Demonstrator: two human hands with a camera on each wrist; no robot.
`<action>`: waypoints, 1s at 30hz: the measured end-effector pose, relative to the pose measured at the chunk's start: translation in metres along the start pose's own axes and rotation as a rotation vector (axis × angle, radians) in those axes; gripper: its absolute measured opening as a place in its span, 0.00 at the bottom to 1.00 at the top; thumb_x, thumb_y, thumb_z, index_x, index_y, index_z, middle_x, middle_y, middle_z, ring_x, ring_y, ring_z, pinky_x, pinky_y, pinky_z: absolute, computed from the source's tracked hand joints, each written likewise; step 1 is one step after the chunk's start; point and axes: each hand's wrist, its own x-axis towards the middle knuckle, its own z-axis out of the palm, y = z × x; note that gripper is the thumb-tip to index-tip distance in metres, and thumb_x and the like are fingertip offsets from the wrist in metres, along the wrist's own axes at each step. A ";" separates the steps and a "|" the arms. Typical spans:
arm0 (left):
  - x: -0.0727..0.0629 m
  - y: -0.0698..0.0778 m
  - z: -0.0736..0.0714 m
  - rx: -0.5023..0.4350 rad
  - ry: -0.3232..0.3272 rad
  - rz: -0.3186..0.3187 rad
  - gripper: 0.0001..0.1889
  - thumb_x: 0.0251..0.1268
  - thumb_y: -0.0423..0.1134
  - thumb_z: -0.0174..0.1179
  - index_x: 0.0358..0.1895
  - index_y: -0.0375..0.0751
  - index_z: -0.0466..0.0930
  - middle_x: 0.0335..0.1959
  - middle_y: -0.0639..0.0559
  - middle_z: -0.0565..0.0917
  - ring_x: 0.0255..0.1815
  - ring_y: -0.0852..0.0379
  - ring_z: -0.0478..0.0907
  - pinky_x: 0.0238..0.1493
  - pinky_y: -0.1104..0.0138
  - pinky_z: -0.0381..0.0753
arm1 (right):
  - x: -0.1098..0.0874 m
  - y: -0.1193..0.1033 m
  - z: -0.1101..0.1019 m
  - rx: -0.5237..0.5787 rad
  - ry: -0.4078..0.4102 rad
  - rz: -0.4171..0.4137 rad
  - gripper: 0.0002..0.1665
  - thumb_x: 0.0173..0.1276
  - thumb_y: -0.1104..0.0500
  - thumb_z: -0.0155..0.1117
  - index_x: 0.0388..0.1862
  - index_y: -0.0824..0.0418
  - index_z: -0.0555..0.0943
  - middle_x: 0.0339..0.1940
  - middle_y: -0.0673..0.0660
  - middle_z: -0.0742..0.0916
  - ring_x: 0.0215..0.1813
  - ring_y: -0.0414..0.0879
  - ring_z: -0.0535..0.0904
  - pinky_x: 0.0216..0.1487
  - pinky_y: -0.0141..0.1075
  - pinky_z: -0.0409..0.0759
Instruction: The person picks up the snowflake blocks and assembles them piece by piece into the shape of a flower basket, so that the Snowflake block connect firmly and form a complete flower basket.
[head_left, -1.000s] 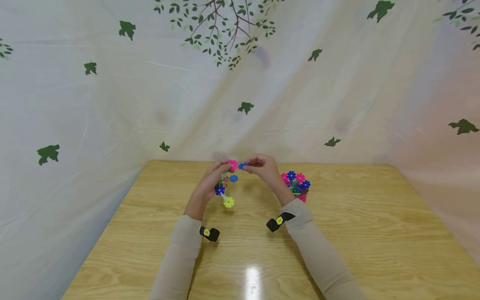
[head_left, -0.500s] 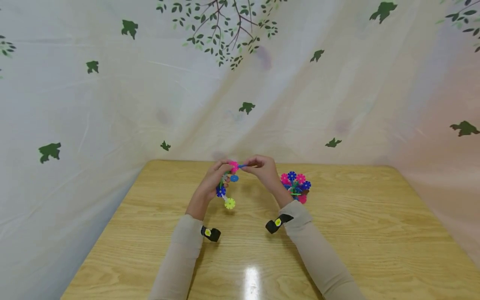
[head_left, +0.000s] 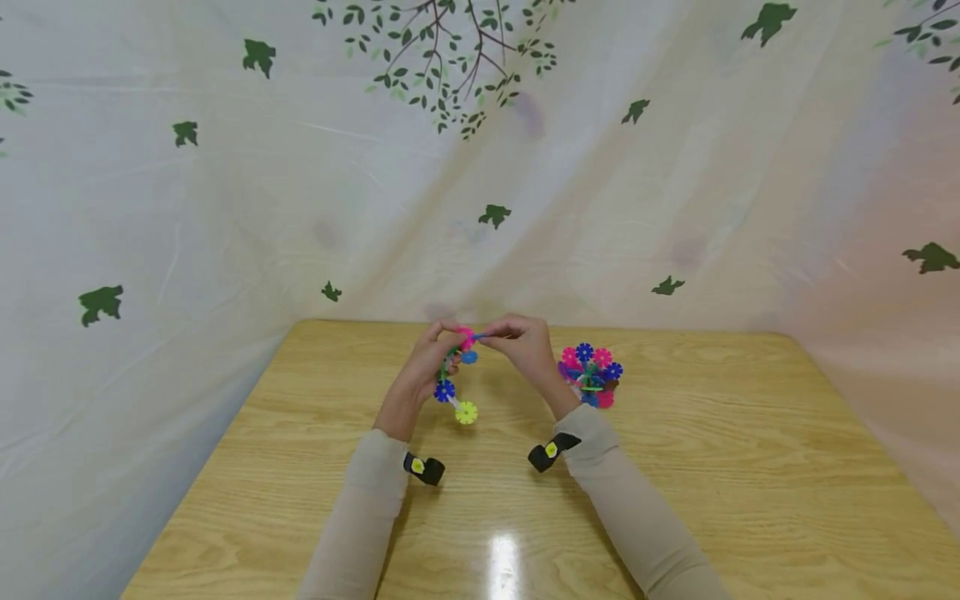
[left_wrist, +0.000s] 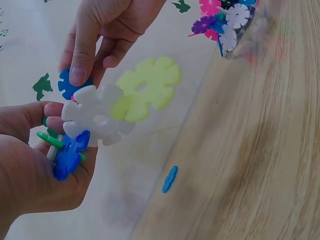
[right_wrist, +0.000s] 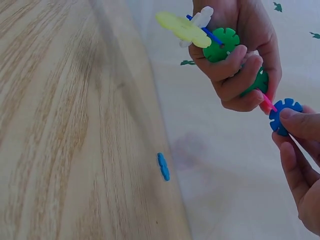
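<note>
My left hand [head_left: 422, 375] grips a chain of notched plastic snowflake discs. The chain includes a pink disc [head_left: 467, 337], green discs [right_wrist: 224, 45], a dark blue disc [left_wrist: 69, 159], a white disc [left_wrist: 92, 114] and a yellow disc [head_left: 467, 412] at its loose end. Between thumb and fingers, my right hand [head_left: 529, 354] pinches a blue disc [right_wrist: 285, 116]. Its edge meets the pink disc's edge in the right wrist view; how deep the notches fit cannot be told. Fingers cover part of the chain.
On the wooden table [head_left: 675, 483], a loose light blue disc [right_wrist: 163, 166] lies near the far edge. A pile of mixed coloured discs [head_left: 591, 375] sits beyond my right forearm. A pale cloth with leaf prints [head_left: 405, 217] hangs behind the table.
My right hand has brought the blue disc leftward against the pink one and turned it edge-on. The chain's yellow end has swung slightly down and right.
</note>
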 end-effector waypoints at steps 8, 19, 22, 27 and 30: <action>0.001 -0.001 0.001 -0.044 -0.031 0.000 0.02 0.78 0.35 0.53 0.46 0.47 0.72 0.32 0.55 0.78 0.23 0.65 0.67 0.22 0.77 0.65 | 0.001 0.000 -0.002 0.059 -0.009 -0.007 0.09 0.62 0.67 0.76 0.34 0.75 0.87 0.35 0.75 0.88 0.31 0.48 0.87 0.33 0.29 0.85; -0.002 0.004 0.004 -0.039 -0.062 -0.007 0.02 0.79 0.38 0.52 0.48 0.46 0.72 0.32 0.56 0.76 0.23 0.66 0.67 0.22 0.78 0.66 | 0.000 0.000 -0.001 0.089 0.026 0.009 0.06 0.62 0.70 0.74 0.34 0.76 0.87 0.33 0.74 0.88 0.28 0.37 0.84 0.32 0.31 0.85; -0.004 0.007 0.003 -0.011 -0.078 -0.025 0.05 0.79 0.41 0.54 0.48 0.46 0.74 0.33 0.57 0.76 0.23 0.66 0.67 0.22 0.78 0.67 | 0.001 0.001 -0.001 0.076 0.019 0.023 0.07 0.62 0.69 0.75 0.34 0.74 0.87 0.33 0.70 0.89 0.29 0.37 0.84 0.34 0.31 0.86; -0.003 0.008 -0.002 0.012 -0.088 -0.047 0.07 0.76 0.41 0.59 0.50 0.45 0.76 0.36 0.57 0.77 0.22 0.67 0.66 0.22 0.77 0.67 | 0.002 0.002 0.001 0.056 -0.032 0.056 0.07 0.63 0.68 0.74 0.37 0.72 0.87 0.36 0.66 0.90 0.35 0.37 0.87 0.39 0.31 0.87; -0.003 0.009 -0.006 0.011 -0.074 -0.052 0.08 0.76 0.39 0.60 0.52 0.45 0.76 0.39 0.55 0.77 0.23 0.67 0.66 0.23 0.78 0.67 | 0.004 0.003 0.002 0.043 -0.057 0.080 0.09 0.63 0.67 0.74 0.40 0.72 0.86 0.40 0.68 0.90 0.37 0.38 0.87 0.41 0.32 0.87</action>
